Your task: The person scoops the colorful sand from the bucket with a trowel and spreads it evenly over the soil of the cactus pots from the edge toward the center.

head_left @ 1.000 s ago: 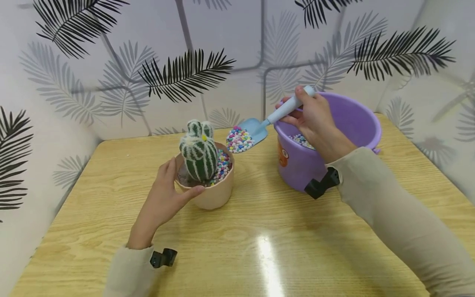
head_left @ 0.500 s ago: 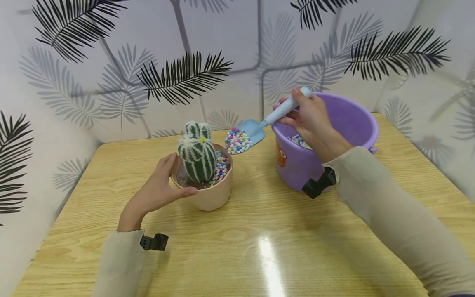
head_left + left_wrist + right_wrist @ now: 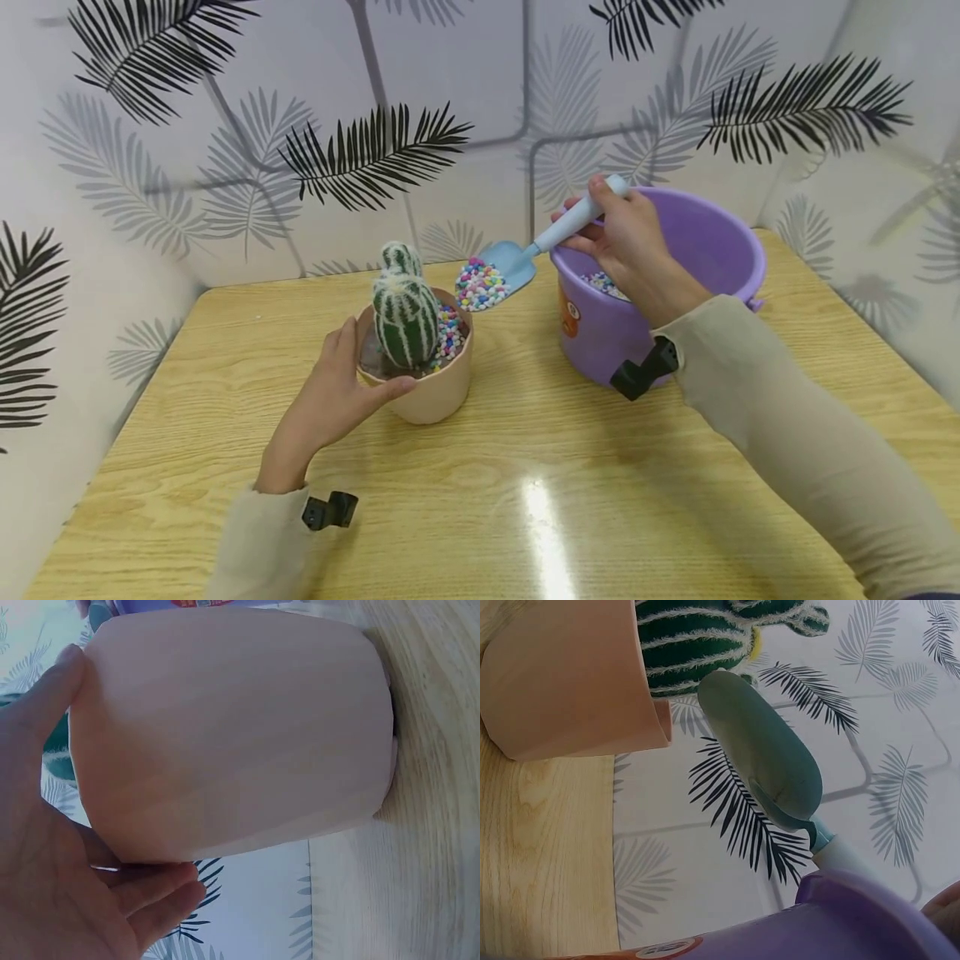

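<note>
A green toy-like cactus (image 3: 407, 321) with white stripes stands in a peach flowerpot (image 3: 431, 400). Small multicoloured pebbles (image 3: 452, 333) cover the right part of the soil. My left hand (image 3: 337, 392) holds the pot from its left and near side, thumb along the front rim; in the left wrist view its fingers (image 3: 161, 896) lie against the wall. The right hand (image 3: 630, 242) grips the pale blue handle of a small trowel (image 3: 513, 265). Its scoop, loaded with coloured pebbles, hovers at the pot's right rim; the right wrist view shows the underside.
A purple bucket (image 3: 603, 342) stands right of the pot, under my right forearm, with more pebbles (image 3: 602, 284) inside. The wooden table (image 3: 480, 500) meets a leaf-patterned backdrop (image 3: 480, 183) behind the pot and bucket.
The pot and cactus have turned under my left hand: the yellow flower and one top lobe are out of the head view. The loaded trowel stays nearly still.
</note>
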Available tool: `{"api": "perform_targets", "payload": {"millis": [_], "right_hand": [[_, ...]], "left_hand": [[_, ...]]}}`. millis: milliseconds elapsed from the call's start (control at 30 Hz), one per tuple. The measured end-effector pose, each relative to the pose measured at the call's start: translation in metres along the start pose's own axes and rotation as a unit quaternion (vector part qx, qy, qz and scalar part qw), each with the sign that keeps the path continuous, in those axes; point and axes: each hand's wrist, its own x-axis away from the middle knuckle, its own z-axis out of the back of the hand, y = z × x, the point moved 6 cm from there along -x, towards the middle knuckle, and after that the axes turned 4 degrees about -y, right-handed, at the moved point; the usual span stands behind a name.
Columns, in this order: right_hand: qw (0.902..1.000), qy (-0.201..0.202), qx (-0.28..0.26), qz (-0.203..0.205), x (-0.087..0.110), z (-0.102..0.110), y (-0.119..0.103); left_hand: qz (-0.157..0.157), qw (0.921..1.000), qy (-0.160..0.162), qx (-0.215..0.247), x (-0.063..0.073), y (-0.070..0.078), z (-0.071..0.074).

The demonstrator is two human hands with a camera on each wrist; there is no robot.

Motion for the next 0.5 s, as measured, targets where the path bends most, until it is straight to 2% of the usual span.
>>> {"api": "perform_targets", "payload": {"millis": [300, 400, 500], "right_hand": [[0.9998, -0.003, 0.021, -0.003, -0.002, -0.002, 0.005], [0.9995, -0.01, 0.028, -0.005, -0.002, -0.004, 0.007], [0.9995, -0.011, 0.029, -0.003, -0.002, -0.005, 0.006]], "left_hand": [[-0.056, 0.9965, -0.014, 0.06, -0.017, -0.009, 0.002], [-0.053, 0.9968, -0.012, 0.058, -0.017, -0.009, 0.001], [-0.031, 0.999, 0.008, 0.03, -0.014, -0.005, 0.001]]}}
